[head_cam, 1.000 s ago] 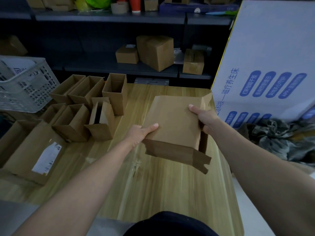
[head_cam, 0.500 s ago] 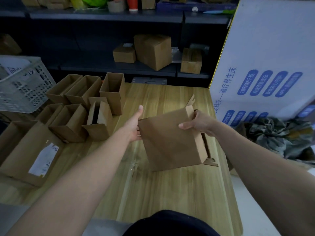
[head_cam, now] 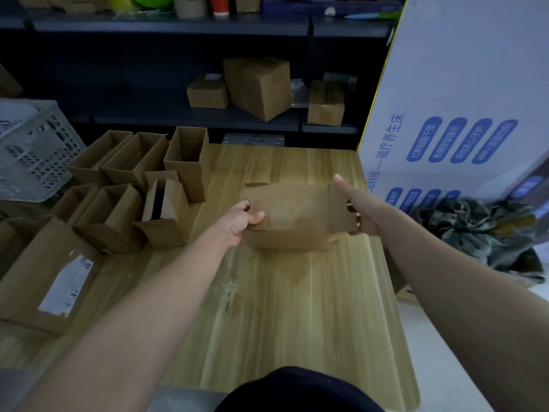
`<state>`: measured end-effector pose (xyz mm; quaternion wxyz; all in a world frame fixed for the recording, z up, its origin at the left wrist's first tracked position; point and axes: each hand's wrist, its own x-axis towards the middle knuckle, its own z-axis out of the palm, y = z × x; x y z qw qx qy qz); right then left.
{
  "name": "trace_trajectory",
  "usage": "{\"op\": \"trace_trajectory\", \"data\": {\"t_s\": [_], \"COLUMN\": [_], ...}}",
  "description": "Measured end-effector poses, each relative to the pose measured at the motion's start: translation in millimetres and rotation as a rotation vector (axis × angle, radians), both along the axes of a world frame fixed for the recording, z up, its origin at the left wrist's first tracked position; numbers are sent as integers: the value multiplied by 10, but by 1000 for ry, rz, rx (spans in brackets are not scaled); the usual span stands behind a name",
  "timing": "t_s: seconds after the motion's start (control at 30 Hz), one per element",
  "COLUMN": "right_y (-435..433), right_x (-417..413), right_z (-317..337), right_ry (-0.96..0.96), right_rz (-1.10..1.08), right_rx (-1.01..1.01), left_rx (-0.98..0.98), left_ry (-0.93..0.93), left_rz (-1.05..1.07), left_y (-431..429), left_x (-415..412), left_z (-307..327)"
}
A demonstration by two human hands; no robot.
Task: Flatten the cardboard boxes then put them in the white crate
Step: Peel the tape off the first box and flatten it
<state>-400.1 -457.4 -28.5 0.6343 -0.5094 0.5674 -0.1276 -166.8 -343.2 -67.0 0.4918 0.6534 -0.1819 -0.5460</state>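
On the table, far middle: the cardboard box [head_cam: 297, 215] lies on its side between the two hands, its long way running left to right. I cannot tell whether it rests on the wood or hangs just above it.
Box flap: one small flap sticks out at the far left corner.
Left hand [head_cam: 239, 218]: grips the box's left end, with the thumb on the top face and the fingers curled round the end.
Right hand [head_cam: 361, 217]: holds the right end, with the forefinger stretched straight toward the far corner and the other fingers curled against the end panel (motion blur hides the finer detail).
Open boxes [head_cam: 107, 218]: a cluster of them stands on the left part of the table, mouths up or tilted, and the nearest is just left of the left hand.
White crate [head_cam: 35, 156]: sits at the far left beyond the open boxes, well apart from the held box.
Labelled box [head_cam: 44, 281]: a larger brown box lying flat at the near left, with a white label on its top.
Table [head_cam: 282, 316]: pale wood, with the grain running near to far.
Shelf [head_cam: 178, 114]: dark, standing behind the table and carrying three closed brown boxes.
White carton [head_cam: 460, 84]: tall, with blue print, standing at the right of the table.
Camouflage cloth [head_cam: 481, 230]: heaped at the foot of the carton.
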Motion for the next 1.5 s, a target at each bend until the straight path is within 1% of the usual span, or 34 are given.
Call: {"op": "trace_trajectory", "data": {"t_s": [0.07, 0.17, 0.23, 0.33, 0.4, 0.47, 0.6, 0.67, 0.73, 0.8, 0.93, 0.97, 1.07, 1.2, 1.27, 1.33, 1.4, 1.5], "right_y": [-39, -61, -62, -34, 9, 40, 83, 116, 146, 160, 184, 182, 151, 71, 12, -59, -116, -172], "right_x": [30, 52, 51, 23, -1, -24, -44, -36, -58, -106, -215, -227, -231, -217, -250, -305, -336, -322], "right_z": [-10, -84, -122, -153, -162, -183, -248, -325, -441, -585, -798, -820, -828, -808, -799, -797, -776, -731], "right_ry": [-3, -4, 8, 40, 79, 89, 250, 307, 327, 359, 432, 438, 477, 407, 367, 372, 380, 331], "right_rz": [-127, -357, -383, -297, -185, -90, 57, 55, -5, -41, -80, -91, -64, -92, -117, -125, -119, -109], "right_rx": [3, -80, -135, -133, -79, -7, 72, 64, 46, 41, 39, 10, -102, -194, -219, -262, -305, -308], "left_rx": [-6, -61, -68, 54, 209, 310, 381, 405, 405, 408, 383, 370, 347, 312, 254, 186, 129, 98], "left_ry": [-64, -118, -129, -85, -66, -20, -16, -97, -204, -255, -239, -232, -119, -122, -135, -134, -100, -50], "left_rz": [-29, -40, -19, 0, 29, 87, 58, 27, 27, 23, 41, 34, -36, 20, 49, 113, 163, 179], "left_y": [-22, -74, -115, -150, -126, -104, -76, -42, -9, 29, 46, 35, 10, -61, -93, -123, -155, -179], "left_x": [-50, -123, -140, -97, -74, -68, -78, -119, -176, -220, -299, -314, -396, -443, -454, -441, -424, -461], "left_z": [-17, 4, 40, 24, -13, -88, -236, -358, -501, -611, -716, -730, -712, -800, -792, -788, -796, -741]}}
